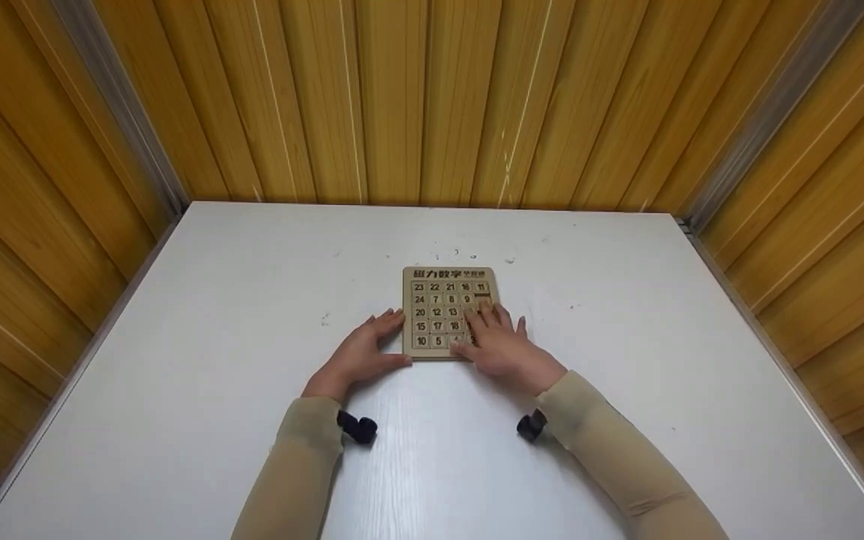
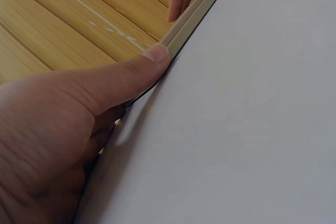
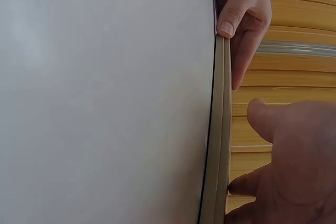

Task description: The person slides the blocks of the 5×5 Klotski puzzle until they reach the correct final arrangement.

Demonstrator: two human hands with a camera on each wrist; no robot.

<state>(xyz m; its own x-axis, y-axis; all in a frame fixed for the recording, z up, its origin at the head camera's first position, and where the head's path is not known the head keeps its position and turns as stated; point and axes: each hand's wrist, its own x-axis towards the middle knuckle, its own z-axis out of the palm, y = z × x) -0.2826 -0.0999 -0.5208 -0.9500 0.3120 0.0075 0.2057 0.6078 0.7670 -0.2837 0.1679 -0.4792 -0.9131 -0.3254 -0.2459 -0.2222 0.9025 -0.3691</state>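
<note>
A wooden number slide puzzle [image 1: 436, 312] lies flat on the white table, its printed heading at the far end and rows of square numbered tiles below. Under tile 11 a dark gap shows at the right side. My left hand [image 1: 361, 352] holds the puzzle's near-left corner, fingers along the left side and thumb [image 2: 131, 74] against the near edge. Over the lower right tiles spreads my right hand [image 1: 503, 345], fingertips on the tile face and several numbers hidden beneath. In the right wrist view, the right thumb [image 3: 262, 119] stands above the puzzle's edge [image 3: 223, 129].
The white table [image 1: 177, 375] extends around the puzzle on all sides, with small dark marks beyond the puzzle. Yellow wood-look panels [image 1: 387, 97] rise behind and at both sides, with grey metal posts [image 1: 124, 105] at the corners. A black wrist camera [image 1: 358, 427] sits at each sleeve.
</note>
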